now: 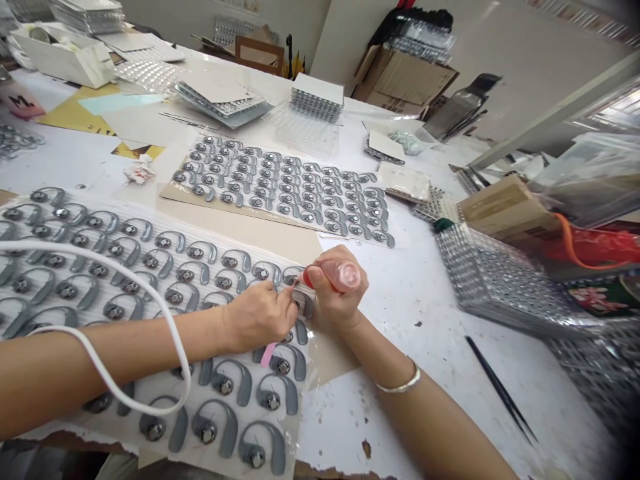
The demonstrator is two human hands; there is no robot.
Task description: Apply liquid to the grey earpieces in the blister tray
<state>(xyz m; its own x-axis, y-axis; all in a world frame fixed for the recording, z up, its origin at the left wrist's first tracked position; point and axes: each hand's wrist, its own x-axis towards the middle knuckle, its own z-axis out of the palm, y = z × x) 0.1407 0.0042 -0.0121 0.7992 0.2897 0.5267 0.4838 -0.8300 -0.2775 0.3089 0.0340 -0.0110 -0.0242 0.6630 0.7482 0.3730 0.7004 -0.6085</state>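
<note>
My right hand (343,287) is wrapped round a small squeeze bottle (345,275) with a red nozzle and a clear, pinkish body. Its nozzle points left and down at the last piece in a row of grey hook-shaped parts (233,437). Opposite it, my left hand (263,313) is closed in a pinch close to the nozzle tip. From below that hand sticks out the flat pink end of a slim tool (269,355); its kind is hidden by the fingers. Each grey hook carries a round metallic piece with thin wires, and they sit in rows on a pale ribbed sheet.
A second board of hook-shaped parts (285,183) lies farther back. Black tweezers (500,390) rest at right, near stacked clear blister trays (500,273). A white cable (173,333) loops over my left forearm. Cardboard boxes (410,77) stand behind the table.
</note>
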